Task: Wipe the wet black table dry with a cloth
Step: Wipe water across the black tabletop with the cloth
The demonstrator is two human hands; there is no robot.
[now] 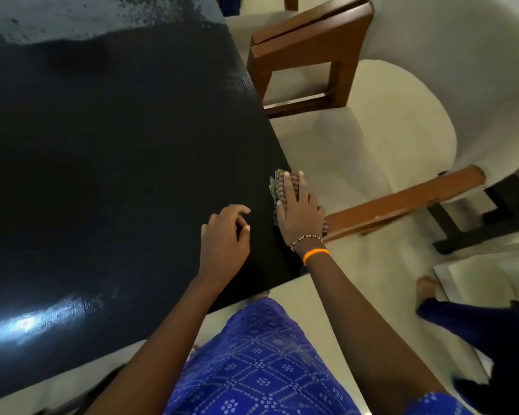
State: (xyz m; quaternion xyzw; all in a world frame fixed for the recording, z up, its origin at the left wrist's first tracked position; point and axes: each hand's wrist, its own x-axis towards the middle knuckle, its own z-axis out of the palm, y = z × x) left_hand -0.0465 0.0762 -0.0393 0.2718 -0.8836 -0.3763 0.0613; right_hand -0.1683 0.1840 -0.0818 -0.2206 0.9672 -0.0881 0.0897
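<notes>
The black table [117, 163] fills the left part of the view, and its right edge runs from 12 o'clock down toward the centre. Near this edge, at about 4 o'clock from the centre of the table, the right hand [297, 209] lies flat with straight fingers on a striped cloth [279, 187] and presses it on the surface. Its wrist carries a bead bracelet [306, 239] and an orange band [315, 254]. The left hand [225, 235], at 9 o'clock from the right one, rests on the table with loosely curled fingers and holds nothing. At 2 o'clock stands a wooden chair [306, 55] with pale cushions. A glossy reflection [42, 319] shows at 8 o'clock.
</notes>
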